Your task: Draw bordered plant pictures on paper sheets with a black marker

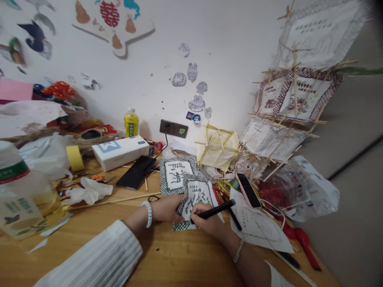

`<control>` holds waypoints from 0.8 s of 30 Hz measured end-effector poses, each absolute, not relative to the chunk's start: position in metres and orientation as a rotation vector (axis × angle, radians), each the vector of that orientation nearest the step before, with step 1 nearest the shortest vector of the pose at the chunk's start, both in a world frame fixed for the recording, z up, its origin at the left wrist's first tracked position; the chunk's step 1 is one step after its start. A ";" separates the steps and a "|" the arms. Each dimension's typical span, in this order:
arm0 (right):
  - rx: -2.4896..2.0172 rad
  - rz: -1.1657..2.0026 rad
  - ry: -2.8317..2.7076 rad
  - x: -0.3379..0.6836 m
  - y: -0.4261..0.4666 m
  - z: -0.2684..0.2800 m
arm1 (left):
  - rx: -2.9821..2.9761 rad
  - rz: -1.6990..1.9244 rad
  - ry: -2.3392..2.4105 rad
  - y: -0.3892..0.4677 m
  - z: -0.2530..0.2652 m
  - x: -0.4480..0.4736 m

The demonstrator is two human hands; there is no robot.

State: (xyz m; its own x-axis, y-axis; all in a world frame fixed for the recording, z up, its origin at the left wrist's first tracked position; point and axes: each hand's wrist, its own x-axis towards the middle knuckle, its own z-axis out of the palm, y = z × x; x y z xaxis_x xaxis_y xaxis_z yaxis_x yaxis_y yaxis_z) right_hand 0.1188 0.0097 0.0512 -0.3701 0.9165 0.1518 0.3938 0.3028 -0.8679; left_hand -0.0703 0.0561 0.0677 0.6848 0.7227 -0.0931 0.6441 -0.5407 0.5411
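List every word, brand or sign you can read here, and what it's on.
"囍", in red: white wall hanging.
A blue logo, possibly an "M": white box.
Too small or blurred to read surely: labels on the yellow bottle and large bottle; writing on the front green-bordered sheet, rear green-bordered sheet, loose white sheet and stick-framed sheets.

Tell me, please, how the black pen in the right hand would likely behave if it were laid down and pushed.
The black pen would probably roll, since its barrel looks long and roughly round. It seems stiff, its visible length running straight. It is likely light: it looks slim, and the right hand alone holds it.
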 end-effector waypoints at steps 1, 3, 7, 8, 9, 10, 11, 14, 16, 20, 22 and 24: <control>-1.169 1.010 -1.904 0.119 0.010 0.051 | 2.350 0.185 1.049 0.056 0.068 -0.070; -1.177 1.037 -1.891 0.121 0.010 0.050 | 2.354 0.178 1.050 0.056 0.069 -0.070; -1.205 1.121 -1.810 0.126 0.011 0.045 | 2.360 0.171 1.049 0.056 0.072 -0.070; -1.219 1.132 -1.781 0.127 0.012 0.044 | 2.360 0.170 1.048 0.056 0.072 -0.070; -1.231 1.136 -1.755 0.128 0.012 0.044 | 2.360 0.169 1.046 0.056 0.073 -0.070; -1.241 1.133 -1.738 0.128 0.012 0.044 | 2.360 0.170 1.043 0.056 0.073 -0.070; -1.246 1.128 -1.732 0.128 0.012 0.044 | 2.359 0.171 1.039 0.056 0.073 -0.070; -1.242 1.106 -1.768 0.128 0.012 0.046 | 2.355 0.177 1.032 0.056 0.072 -0.070; -1.239 1.091 -1.795 0.128 0.012 0.046 | 2.353 0.182 1.038 0.056 0.072 -0.070; -1.241 1.105 -1.798 0.130 0.011 0.045 | 2.355 0.184 1.045 0.057 0.070 -0.070; -1.248 1.106 -1.810 0.131 0.011 0.044 | 2.356 0.182 1.043 0.057 0.070 -0.070; -1.247 1.118 -1.823 0.132 0.011 0.044 | 2.357 0.183 1.043 0.057 0.070 -0.070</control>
